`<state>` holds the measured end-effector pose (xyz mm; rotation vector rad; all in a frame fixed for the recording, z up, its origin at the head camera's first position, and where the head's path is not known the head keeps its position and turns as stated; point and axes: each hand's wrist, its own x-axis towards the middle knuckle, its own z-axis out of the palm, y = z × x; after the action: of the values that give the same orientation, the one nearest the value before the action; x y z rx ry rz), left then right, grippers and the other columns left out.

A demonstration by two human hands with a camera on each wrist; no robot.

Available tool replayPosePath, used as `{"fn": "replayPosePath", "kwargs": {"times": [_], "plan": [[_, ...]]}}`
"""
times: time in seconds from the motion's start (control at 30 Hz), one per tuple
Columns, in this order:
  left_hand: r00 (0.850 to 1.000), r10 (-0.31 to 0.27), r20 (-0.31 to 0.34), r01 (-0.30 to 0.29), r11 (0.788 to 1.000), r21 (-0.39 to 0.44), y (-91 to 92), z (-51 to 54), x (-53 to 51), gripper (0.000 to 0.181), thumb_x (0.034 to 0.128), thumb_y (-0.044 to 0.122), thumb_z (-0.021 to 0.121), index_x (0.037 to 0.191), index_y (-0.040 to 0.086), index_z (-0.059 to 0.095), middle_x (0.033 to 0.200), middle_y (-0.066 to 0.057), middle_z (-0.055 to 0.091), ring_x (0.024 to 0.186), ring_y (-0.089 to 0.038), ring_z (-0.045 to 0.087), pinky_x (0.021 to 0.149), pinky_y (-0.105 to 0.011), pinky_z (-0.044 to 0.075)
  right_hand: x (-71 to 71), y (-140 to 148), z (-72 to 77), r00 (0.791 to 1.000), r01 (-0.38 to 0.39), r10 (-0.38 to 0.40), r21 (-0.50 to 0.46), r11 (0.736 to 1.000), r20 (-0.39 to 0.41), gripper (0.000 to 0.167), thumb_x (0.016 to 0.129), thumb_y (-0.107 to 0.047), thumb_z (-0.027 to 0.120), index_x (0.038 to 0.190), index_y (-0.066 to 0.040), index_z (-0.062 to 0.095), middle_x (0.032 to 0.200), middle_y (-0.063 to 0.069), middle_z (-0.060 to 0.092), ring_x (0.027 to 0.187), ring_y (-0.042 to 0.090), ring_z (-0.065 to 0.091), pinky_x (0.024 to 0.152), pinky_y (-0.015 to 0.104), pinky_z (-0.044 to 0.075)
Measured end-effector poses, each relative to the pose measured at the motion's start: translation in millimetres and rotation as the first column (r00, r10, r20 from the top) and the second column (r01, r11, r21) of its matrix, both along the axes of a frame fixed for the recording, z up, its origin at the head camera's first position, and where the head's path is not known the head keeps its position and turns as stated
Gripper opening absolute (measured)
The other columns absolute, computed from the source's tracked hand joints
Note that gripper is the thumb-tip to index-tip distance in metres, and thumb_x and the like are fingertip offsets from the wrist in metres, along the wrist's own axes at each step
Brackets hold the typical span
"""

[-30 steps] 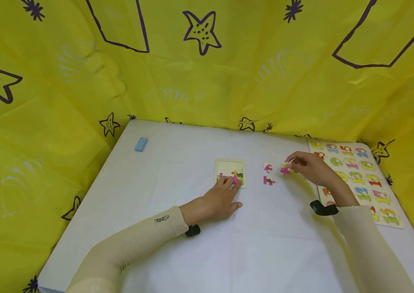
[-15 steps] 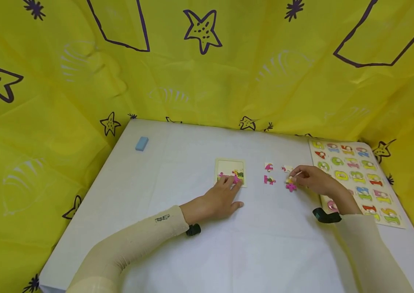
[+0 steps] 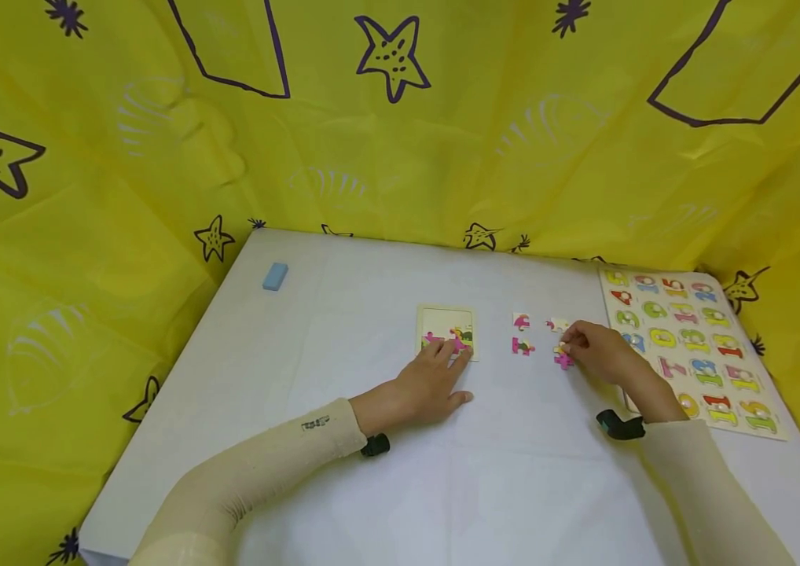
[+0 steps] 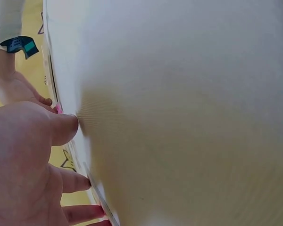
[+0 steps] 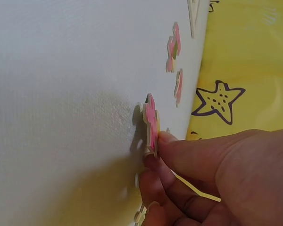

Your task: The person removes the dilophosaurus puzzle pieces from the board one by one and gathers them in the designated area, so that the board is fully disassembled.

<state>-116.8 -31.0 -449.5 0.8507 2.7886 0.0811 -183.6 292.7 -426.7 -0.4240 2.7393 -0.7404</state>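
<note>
In the head view my left hand [image 3: 423, 387] rests its fingertips on the near edge of a small wooden puzzle tray [image 3: 446, 308], over pink pieces inside it. The left wrist view shows those fingers [image 4: 75, 181] extended at the tray's edge, the thumb on the tabletop. My right hand [image 3: 601, 358] pinches a pink and yellow jigsaw piece [image 5: 152, 117] between thumb and fingertips, low over the table, tilted on edge in the right wrist view. Other jigsaw pieces lie between the hands: a pink-and-white one [image 3: 521, 321], a pink-and-green one [image 3: 523, 347] and a mostly white one [image 3: 555, 324].
A board of colourful numbers [image 3: 683, 338] lies at the right, partly behind my right hand and forearm. A blue block [image 3: 276, 277] sits at the far left of the white table [image 3: 343, 275]. Yellow patterned cloth [image 3: 400, 157] hangs behind.
My right hand has drawn the jigsaw piece towards me and slightly right, uncovering the mostly white piece behind it. My left hand stays on the tray.
</note>
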Motion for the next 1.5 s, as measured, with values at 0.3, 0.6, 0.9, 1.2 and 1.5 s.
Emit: {"fn": "replayPosePath", "kwargs": {"times": [0.3, 0.6, 0.9, 1.2, 1.5], "plan": [[1.0, 0.0, -0.007, -0.001, 0.999, -0.034, 1.7, 3.6, 3.2, 0.076, 0.1094, 0.057, 0.045, 0.168, 0.011, 0.029, 0.17, -0.018, 0.03, 0.156, -0.036, 0.032, 0.128, -0.041, 0.029, 5.0, -4, -0.6, 0.999, -0.014, 0.014, -0.001, 1.0, -0.052, 0.012, 0.104, -0.004, 0.061, 0.107, 0.007, 0.064, 0.095, 0.016, 0.067, 0.084, 0.027, 0.055, 0.075, 0.04, 0.046], [1.0, 0.001, -0.006, -0.001, 1.0, -0.021, 0.8, 2.8, 3.3, 0.077, 0.1087, 0.057, 0.046, 0.167, 0.011, 0.029, 0.17, -0.018, 0.03, 0.156, -0.037, 0.032, 0.128, -0.042, 0.029, 4.9, -7, -1.1, 0.996, -0.018, 0.017, -0.009, 1.0, -0.086, 0.01, 0.101, -0.003, 0.063, 0.105, 0.007, 0.063, 0.094, 0.019, 0.065, 0.085, 0.03, 0.058, 0.077, 0.045, 0.05], [1.0, 0.004, -0.001, -0.004, 1.0, -0.023, 0.8, 4.6, 4.0, 0.08, 0.1067, 0.059, 0.05, 0.167, 0.011, 0.029, 0.169, -0.017, 0.032, 0.156, -0.037, 0.032, 0.128, -0.042, 0.029, -5.6, -38, 17.1, 0.998, -0.026, 0.028, 0.044, 0.999, -0.052, 0.017, 0.104, -0.011, 0.063, 0.111, 0.004, 0.065, 0.104, 0.023, 0.062, 0.086, 0.034, 0.06, 0.072, 0.043, 0.049], [1.0, -0.004, -0.029, 0.004, 1.0, -0.025, 2.1, 2.8, 4.5, 0.082, 0.1056, 0.062, 0.05, 0.166, 0.01, 0.031, 0.165, -0.017, 0.035, 0.154, -0.037, 0.033, 0.129, -0.042, 0.027, -15.6, -98, 15.0, 0.988, -0.122, 0.13, 0.092, 0.988, -0.081, 0.025, 0.102, -0.016, 0.068, 0.12, 0.002, 0.066, 0.113, 0.023, 0.063, 0.102, 0.038, 0.063, 0.088, 0.057, 0.049], [1.0, 0.006, -0.026, -0.008, 0.999, -0.041, 2.7, 1.6, 4.6, 0.082, 0.1058, 0.063, 0.048, 0.167, 0.011, 0.03, 0.166, -0.017, 0.035, 0.155, -0.036, 0.031, 0.129, -0.042, 0.026, -23.2, -138, 3.6, 0.973, -0.189, 0.205, 0.155, 0.97, -0.101, 0.034, 0.101, -0.02, 0.072, 0.127, 0.0, 0.065, 0.127, 0.025, 0.062, 0.115, 0.042, 0.063, 0.098, 0.065, 0.05]]}}
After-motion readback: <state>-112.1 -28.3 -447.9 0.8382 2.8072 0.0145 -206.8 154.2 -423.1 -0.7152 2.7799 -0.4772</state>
